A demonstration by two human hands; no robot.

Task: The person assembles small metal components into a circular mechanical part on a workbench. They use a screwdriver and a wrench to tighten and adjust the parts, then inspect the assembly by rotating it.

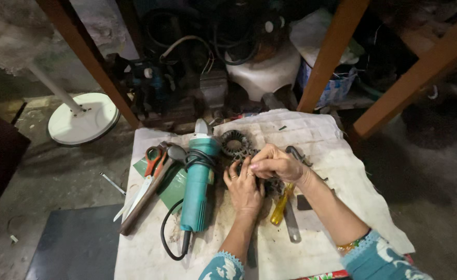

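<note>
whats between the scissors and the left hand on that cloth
In the head view, a teal angle grinder with its black cord lies between the orange-handled scissors and the left hand.

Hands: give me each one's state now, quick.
Left hand: fingers curled on a dark metal part on the white cloth; actual grip cannot be told.
Right hand: closed over the same part, fingertips pinching.
</note>
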